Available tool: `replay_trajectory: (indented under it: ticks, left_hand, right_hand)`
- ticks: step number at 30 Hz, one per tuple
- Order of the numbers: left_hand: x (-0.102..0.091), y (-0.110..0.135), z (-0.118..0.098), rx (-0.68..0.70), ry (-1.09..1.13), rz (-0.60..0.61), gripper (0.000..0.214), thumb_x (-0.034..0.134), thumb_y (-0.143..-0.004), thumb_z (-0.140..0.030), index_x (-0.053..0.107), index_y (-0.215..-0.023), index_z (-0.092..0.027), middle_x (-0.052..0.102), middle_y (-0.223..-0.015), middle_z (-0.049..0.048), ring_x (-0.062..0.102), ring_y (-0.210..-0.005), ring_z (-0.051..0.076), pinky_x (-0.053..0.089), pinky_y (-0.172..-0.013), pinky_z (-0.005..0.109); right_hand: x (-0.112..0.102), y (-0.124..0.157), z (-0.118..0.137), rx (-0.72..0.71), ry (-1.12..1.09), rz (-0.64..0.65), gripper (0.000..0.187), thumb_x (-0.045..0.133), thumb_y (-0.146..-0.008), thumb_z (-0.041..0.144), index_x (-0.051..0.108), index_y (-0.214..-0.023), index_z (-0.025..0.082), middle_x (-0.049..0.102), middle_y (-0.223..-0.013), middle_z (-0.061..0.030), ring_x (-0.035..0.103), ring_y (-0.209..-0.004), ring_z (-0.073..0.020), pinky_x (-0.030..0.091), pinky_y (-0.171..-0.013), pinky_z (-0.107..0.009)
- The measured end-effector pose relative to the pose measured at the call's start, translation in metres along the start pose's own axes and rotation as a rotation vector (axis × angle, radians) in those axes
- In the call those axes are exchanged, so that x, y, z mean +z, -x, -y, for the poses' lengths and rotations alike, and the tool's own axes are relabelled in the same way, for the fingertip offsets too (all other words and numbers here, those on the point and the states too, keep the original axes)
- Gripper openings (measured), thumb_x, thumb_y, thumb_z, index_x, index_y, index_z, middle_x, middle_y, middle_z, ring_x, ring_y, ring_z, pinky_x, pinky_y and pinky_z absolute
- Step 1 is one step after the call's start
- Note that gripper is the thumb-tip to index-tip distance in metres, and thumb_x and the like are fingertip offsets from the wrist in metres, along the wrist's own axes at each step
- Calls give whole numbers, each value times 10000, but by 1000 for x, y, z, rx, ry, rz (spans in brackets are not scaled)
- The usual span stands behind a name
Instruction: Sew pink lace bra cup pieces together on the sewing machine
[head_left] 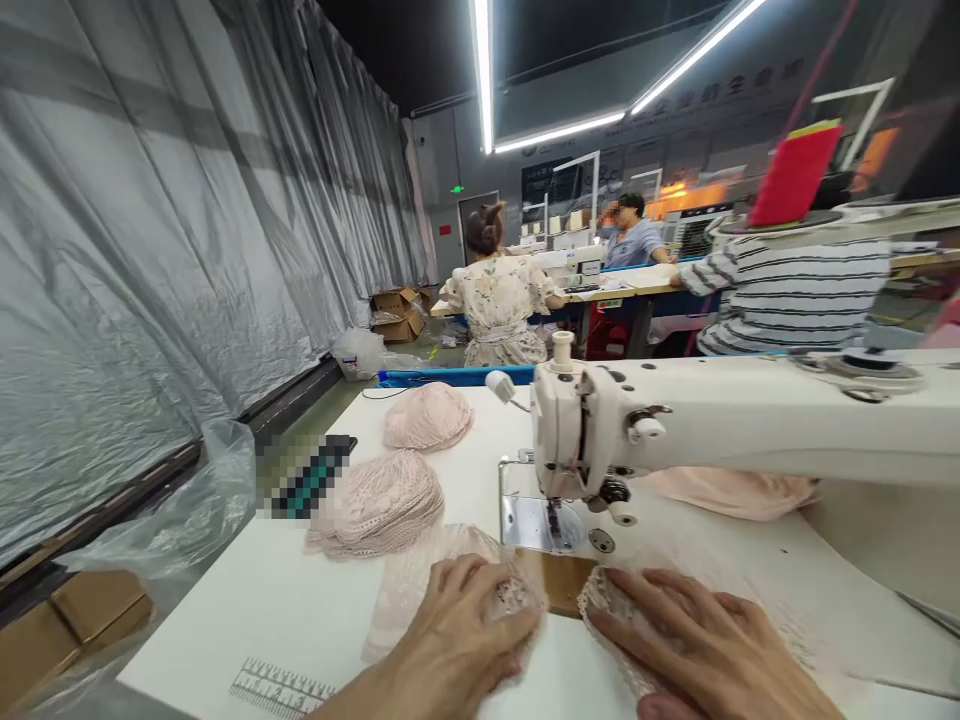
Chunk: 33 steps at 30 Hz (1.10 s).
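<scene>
My left hand (457, 625) lies with its fingers curled down on a piece of pale pink lace (420, 575) on the white sewing table (300, 620). My right hand (694, 635) rests flat, fingers spread, on a second piece of lace (611, 595). Both pieces lie just in front of the needle plate (529, 520) of the white sewing machine (675, 425). A brown card (559, 580) shows between the two hands.
Two stacks of pink lace pieces (379, 500) (427, 415) sit on the table's left; more pink fabric (731, 490) lies behind the machine arm. A printed ruler (281, 688) marks the table's near edge. Three people work at tables behind. Plastic sheeting (150, 250) hangs left.
</scene>
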<state>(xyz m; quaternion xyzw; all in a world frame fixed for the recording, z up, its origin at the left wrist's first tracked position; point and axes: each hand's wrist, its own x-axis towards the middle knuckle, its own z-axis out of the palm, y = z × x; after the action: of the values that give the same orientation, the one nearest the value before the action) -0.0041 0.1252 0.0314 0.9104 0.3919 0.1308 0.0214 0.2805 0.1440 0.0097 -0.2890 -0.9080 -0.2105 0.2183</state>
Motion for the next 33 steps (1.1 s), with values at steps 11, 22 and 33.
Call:
replay_trajectory:
  ticks: [11,22,33]
  left_hand:
    - [-15,-3,5,70,-2,162,395,695,-810,-243,555,-1153,-377,427,-1355,70,379,-1248,396,426,-884,603]
    - [24,-71,-46,451,-80,-107,133,492,-933,-181,541,-1055,-164,645,-985,26,588,-922,166,402,-855,325]
    - [45,-85,-49,200,-33,-264,142,408,-844,-67,499,-821,-173,597,-751,14,569,-723,170,453,-753,315]
  right_hand:
    - [0,27,-31,227,-101,-99,340,409,-943,427,557,-1232,325,705,-1089,-26,685,-886,-244,545,-634,-360]
    - [-32,53,-3,420,-225,85,215,560,-890,471,624,-967,280,666,-1094,-56,624,-992,-238,465,-810,-363]
    - [-10,32,-12,432,-155,-25,151,522,-897,366,493,-947,226,653,-807,-22,607,-694,-195,436,-670,-334]
